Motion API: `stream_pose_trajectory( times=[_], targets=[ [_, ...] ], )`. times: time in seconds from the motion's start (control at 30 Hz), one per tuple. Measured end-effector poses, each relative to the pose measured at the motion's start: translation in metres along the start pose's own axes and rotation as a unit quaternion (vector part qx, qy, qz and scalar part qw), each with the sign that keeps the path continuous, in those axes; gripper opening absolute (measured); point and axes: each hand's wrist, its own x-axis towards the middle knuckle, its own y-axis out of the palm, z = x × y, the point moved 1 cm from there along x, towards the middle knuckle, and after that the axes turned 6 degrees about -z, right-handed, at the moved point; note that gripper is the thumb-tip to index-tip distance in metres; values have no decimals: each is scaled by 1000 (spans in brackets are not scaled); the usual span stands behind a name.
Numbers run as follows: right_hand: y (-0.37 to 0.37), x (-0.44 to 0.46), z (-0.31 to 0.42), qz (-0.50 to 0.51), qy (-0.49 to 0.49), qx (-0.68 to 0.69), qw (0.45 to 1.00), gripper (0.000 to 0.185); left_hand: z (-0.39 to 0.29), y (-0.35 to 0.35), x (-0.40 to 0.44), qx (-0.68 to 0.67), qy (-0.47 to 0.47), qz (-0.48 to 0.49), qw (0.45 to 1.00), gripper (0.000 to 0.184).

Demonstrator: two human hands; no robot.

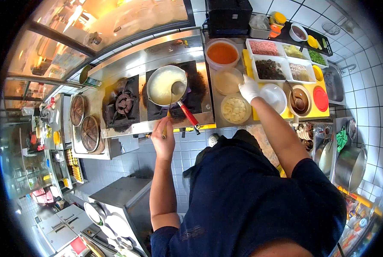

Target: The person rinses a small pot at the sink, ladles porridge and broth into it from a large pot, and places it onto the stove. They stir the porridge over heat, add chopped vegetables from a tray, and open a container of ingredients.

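Note:
My left hand (163, 136) is bare and closed round the handle of a ladle (178, 88), whose bowl rests in the pale liquid of a pan (150, 97) on the right burner. The pan's red handle (188, 114) points toward me, beside the ladle's handle. On the right, my right hand (249, 89) wears a white glove and touches the right rim of a round tub (227, 81) of pale liquid; its fingertips are too small to make out. Below that tub sits a bowl of pale slices (235, 109). An empty-looking white bowl (273, 98) stands right of the glove.
An unlit-looking burner (124, 103) lies left of the pan. A tub of orange liquid (222, 54) stands at the back. White trays of chopped ingredients (270, 70), a brown bowl with a spoon (299, 100) and a red lid (320, 99) lie right, near a sink (334, 85).

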Motion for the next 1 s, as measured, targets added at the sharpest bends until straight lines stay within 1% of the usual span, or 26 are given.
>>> stream_pose_trajectory(
  times=[0.07, 0.13, 0.17, 0.27, 0.33, 0.43, 0.53, 0.57, 0.67, 0.73, 0.77, 0.87, 0.97, 1.0],
  targets=[
    [7, -2, -1, -22, -10, 3, 1000, 54, 2, 1, 2, 32, 26, -35, 999, 17],
    [7, -7, 0, -63, -28, 7, 998, 56, 7, 3, 4, 33, 34, -48, 998, 17],
    [4, -10, 1, -67, -31, 11, 997, 56, 9, 4, 4, 33, 40, -53, 997, 17],
    [-26, -26, 10, -75, -35, 36, 996, 57, 12, 5, 7, 52, 37, -60, 996, 17],
    [-61, -45, 29, -72, -31, 72, 994, 57, 17, 7, 8, 83, 46, -54, 994, 19],
    [-71, -60, 23, -90, -68, 140, 984, 53, 21, 14, 5, 112, 72, -27, 991, 23],
    [-98, -88, 53, -66, -91, 150, 982, 48, 23, 23, 3, 134, 106, 14, 985, 27],
    [-92, -94, 58, -92, -141, 183, 969, 44, 22, 26, 2, 133, 112, 24, 985, 26],
    [-90, -113, 83, -65, -217, 214, 950, 40, 12, 28, 2, 108, 119, 46, 986, 25],
    [-85, -123, 96, -74, -266, 211, 938, 39, 2, 23, 4, 95, 116, 55, 987, 24],
    [-77, -128, 99, 6, -214, 239, 947, 39, -4, 18, 6, 90, 111, 58, 988, 24],
    [-67, -139, 107, 10, -243, 248, 938, 39, -23, -2, 6, 71, 96, 62, 991, 23],
    [-64, -145, 112, 38, -236, 257, 936, 39, -37, -20, 4, 41, 86, 47, 994, 19],
    [-64, -147, 113, 55, -233, 253, 937, 39, -33, -22, 4, 29, 43, 33, 998, 19]
  ],
)
